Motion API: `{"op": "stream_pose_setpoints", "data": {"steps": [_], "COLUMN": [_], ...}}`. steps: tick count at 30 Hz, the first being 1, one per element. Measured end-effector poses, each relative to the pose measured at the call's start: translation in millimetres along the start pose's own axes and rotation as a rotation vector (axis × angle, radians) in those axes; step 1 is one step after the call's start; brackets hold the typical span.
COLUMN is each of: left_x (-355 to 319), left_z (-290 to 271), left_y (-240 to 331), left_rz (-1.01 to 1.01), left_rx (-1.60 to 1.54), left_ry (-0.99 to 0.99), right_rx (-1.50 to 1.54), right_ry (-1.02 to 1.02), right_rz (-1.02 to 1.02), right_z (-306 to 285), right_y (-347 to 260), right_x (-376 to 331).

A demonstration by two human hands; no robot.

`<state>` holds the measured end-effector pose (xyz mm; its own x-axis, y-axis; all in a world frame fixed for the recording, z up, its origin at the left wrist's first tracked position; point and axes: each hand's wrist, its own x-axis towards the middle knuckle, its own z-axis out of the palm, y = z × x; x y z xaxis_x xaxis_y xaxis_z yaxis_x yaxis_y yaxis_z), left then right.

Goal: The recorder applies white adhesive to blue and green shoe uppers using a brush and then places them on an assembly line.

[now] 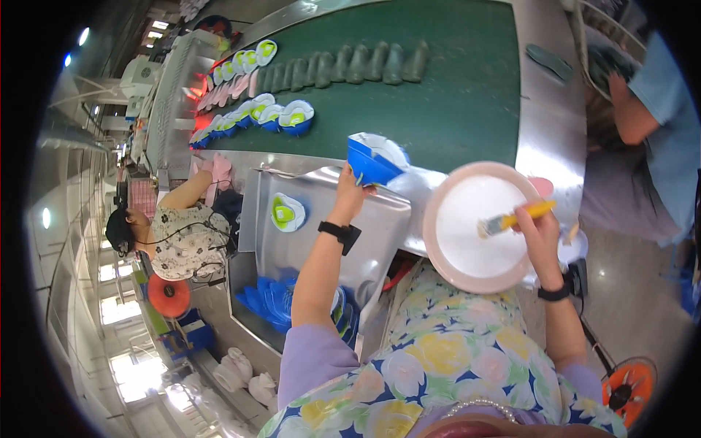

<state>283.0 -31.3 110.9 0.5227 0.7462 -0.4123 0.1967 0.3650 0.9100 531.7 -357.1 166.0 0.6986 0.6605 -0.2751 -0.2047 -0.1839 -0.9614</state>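
Note:
My left hand (pixel 350 196) grips a blue shoe upper (pixel 371 165) with a white lining, raised over the near edge of the green conveyor belt (pixel 467 95). Between the fingers of my right hand (pixel 539 235) is a yellow-handled paintbrush (pixel 536 211). Its bristles are over the white liquid (pixel 475 255) in a round pinkish bowl (pixel 431 237); whether they touch it I cannot tell. One white and lime-green shoe piece (pixel 288 212) lies on the sloped metal tray (pixel 339 259) left of my left forearm. Below that, several blue pieces (pixel 266 301) are heaped, partly hidden by my arm.
Along the belt run rows of blue-and-white uppers (pixel 296 117), dark green shoe parts (pixel 358 64) and pink ones (pixel 232 87), leading to a red-lit machine opening (pixel 196 93). A co-worker (pixel 186 241) sits at left, another (pixel 657 168) at right. An orange fan (pixel 629 394) stands lower right.

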Motion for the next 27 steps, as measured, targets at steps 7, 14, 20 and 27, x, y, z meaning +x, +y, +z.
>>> {"op": "stream_pose_setpoints", "data": {"steps": [7,14,20,27], "left_x": [136,61,-72,-69], "left_z": [-169,-364,-465,-334], "left_y": [-11,-82,-170,-124], "left_rz": [0.132,0.155,-0.399,0.227], "left_rx": [-0.239,1.198,0.391,0.515], "left_ry": [0.392,1.403,1.247,0.179], "right_rx": [-0.081,-0.275,-0.527,-0.523], "right_ry": [-0.008,-0.026,-0.358,-0.379], "right_rz": [0.102,0.166,-0.127,-0.127], "right_z": [41,66,137,114], "right_y": [33,40,45,29], "right_x": [-6,-4,12,-6]}}
